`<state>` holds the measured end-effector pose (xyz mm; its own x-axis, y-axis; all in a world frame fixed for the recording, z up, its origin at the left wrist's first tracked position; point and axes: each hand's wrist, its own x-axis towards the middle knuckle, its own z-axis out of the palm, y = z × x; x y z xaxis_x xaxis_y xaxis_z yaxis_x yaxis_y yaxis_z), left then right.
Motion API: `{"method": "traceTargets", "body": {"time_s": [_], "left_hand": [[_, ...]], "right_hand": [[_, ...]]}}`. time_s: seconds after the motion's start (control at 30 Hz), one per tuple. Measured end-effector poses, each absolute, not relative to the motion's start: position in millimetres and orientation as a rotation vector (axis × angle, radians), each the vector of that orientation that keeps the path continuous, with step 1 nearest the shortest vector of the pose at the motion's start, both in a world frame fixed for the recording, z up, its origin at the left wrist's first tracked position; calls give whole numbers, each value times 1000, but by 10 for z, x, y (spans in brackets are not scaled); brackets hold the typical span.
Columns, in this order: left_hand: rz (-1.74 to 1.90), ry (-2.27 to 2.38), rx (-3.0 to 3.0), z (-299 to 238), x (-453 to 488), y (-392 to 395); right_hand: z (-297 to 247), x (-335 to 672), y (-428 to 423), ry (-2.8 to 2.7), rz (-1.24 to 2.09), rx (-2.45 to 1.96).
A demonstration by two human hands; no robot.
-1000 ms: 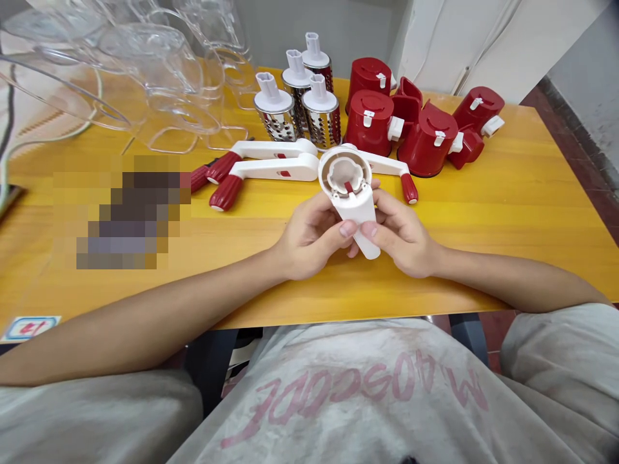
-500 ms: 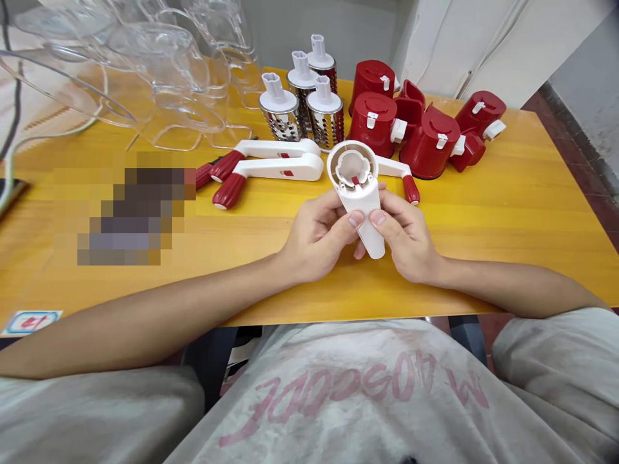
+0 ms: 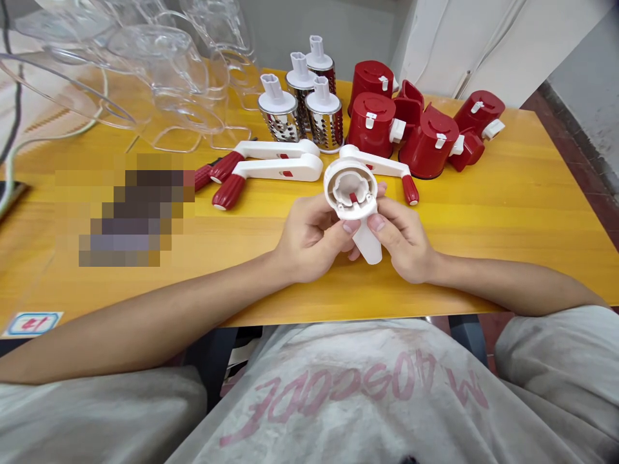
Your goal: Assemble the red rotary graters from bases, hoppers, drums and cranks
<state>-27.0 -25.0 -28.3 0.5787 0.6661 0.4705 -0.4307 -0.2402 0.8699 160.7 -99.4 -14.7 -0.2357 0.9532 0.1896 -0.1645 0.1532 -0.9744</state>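
Both my hands hold one white plastic part (image 3: 368, 240) above the front of the table. It has a round hollow ring at its far end, with a small red tab inside, and a tapering flat arm below. My left hand (image 3: 314, 238) grips it from the left, thumb on the front just under the ring. My right hand (image 3: 403, 238) grips the other side, its thumb on the arm. The remaining fingers are partly hidden behind the part. Just beyond lies a white crank handle (image 3: 382, 164) with a red knob, its near end close to the ring.
White crank handles (image 3: 278, 170) with red knobs lie to the left. Several metal grater drums (image 3: 325, 122) stand behind, beside several red grater housings (image 3: 371, 122). Clear plastic pieces (image 3: 164, 71) crowd the back left. A blurred patch (image 3: 140, 212) covers something on the yellow table (image 3: 522, 212).
The white part has tilted in my hands, so its ring sits slightly lower and faces me more. More of the crank handle behind it shows. Both hands keep their hold.
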Motion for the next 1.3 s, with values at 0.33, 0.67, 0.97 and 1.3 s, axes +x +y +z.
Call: {"method": "traceTargets", "body": {"time_s": [0.33, 0.67, 0.97, 1.3], "left_hand": [[1026, 149, 1584, -273, -283, -225], [1157, 241, 1418, -298, -258, -137], [1123, 302, 1388, -312, -252, -84], [1169, 293, 1526, -267, -259, -91]], "right_hand": [[-157, 1596, -1008, -1315, 1348, -851], [-39, 1664, -980, -1331, 1655, -914], [200, 1967, -828, -1778, 534, -1021], [337, 1909, -822, -1835, 606, -1049]]}}
